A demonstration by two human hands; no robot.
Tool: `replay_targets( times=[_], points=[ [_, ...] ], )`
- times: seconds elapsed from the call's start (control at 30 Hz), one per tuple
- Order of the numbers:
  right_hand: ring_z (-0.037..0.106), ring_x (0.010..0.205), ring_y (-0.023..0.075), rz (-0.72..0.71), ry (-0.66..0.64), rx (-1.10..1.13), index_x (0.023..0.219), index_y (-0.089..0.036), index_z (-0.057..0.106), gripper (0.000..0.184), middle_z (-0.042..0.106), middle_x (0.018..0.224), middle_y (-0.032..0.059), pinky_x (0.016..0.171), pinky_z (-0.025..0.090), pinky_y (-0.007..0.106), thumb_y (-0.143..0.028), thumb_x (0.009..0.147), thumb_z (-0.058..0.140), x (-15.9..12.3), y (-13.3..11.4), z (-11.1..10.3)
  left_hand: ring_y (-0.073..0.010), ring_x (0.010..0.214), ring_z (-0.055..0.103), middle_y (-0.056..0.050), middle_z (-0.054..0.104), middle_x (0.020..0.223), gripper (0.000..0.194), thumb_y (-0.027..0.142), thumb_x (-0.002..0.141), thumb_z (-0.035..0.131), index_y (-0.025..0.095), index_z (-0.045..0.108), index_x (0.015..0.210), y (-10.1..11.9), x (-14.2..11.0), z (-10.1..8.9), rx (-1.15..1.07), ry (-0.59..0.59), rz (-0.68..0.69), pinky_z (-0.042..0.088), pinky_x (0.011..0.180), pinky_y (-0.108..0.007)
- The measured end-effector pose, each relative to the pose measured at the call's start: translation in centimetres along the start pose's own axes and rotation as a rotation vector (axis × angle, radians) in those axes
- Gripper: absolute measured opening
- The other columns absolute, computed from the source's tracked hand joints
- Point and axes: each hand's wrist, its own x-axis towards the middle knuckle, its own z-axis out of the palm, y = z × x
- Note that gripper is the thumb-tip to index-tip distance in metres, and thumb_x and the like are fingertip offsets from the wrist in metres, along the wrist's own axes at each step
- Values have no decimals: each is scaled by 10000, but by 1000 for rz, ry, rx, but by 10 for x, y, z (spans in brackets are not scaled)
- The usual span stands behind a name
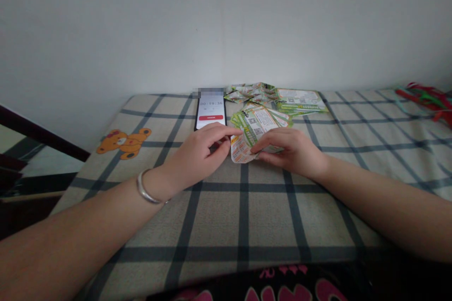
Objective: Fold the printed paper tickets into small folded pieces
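Both my hands rest on a checked cloth surface [243,216] and meet at a small green-and-white printed paper leaflet [247,138]. My left hand [197,155], with a silver bangle on the wrist, pinches the leaflet's left edge between thumb and forefinger. My right hand [289,150] has its fingers curled onto the leaflet's right side, pressing it down. The leaflet is partly folded and lifted off the cloth.
A phone [210,110] showing a timer lies just beyond my left hand. A spread of more leaflets [282,99], some folded, lies behind near the white wall. Red and green ribbons [429,99] lie far right. A bear print [123,142] marks the cloth at left.
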Motion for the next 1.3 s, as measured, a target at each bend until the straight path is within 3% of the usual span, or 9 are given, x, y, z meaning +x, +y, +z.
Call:
replay_targets(
  times=[0.23,0.4,0.53,0.77,1.03,1.2,1.3],
  points=[
    [644,794,168,-1,125,63,876,-201,685,103,723,824,36,775,481,325,-300,853,705,4,0,4,-138,1004,638,-70,675,1108,313,141,921,462,137,613,1195,10,-2,3,-86,-32,-22,562,834,-252],
    [626,999,212,61,261,5,816,-214,666,112,685,1034,70,897,472,391,-282,800,753,5,0,5,-137,960,653,-81,660,1134,319,164,917,499,147,579,1226,10,-3,6,-160,-41,-59,578,786,-243],
    [593,1109,241,97,262,23,806,-211,658,124,637,1143,90,966,455,437,-276,786,762,4,1,7,-123,879,671,-64,677,1057,264,189,920,511,143,569,1174,9,-4,9,-235,-43,-118,579,764,-234],
    [639,947,191,53,246,43,809,-210,640,141,702,978,48,864,489,354,-238,778,775,5,-1,11,-102,853,659,-25,680,998,161,228,938,528,157,603,1062,14,-2,6,-266,-97,-141,552,777,-198],
    [639,865,173,24,214,26,779,-205,626,143,706,871,30,804,482,316,-253,796,760,8,-4,9,-109,881,651,-22,666,1030,207,273,885,650,177,627,1067,11,-3,8,-304,-132,-151,551,789,-220],
    [636,854,176,-20,202,-2,790,-209,634,125,702,855,30,810,475,328,-276,826,733,8,-4,9,-123,889,637,-30,650,1023,162,261,874,648,181,643,1015,13,-1,10,-266,-98,-173,551,773,-238],
    [629,850,180,4,209,-26,806,-211,641,125,697,855,34,786,478,324,-298,829,728,7,-4,9,-129,880,647,-38,649,1026,213,265,887,611,177,593,1081,12,-1,12,-373,-55,-213,555,770,-253]
  ],
)
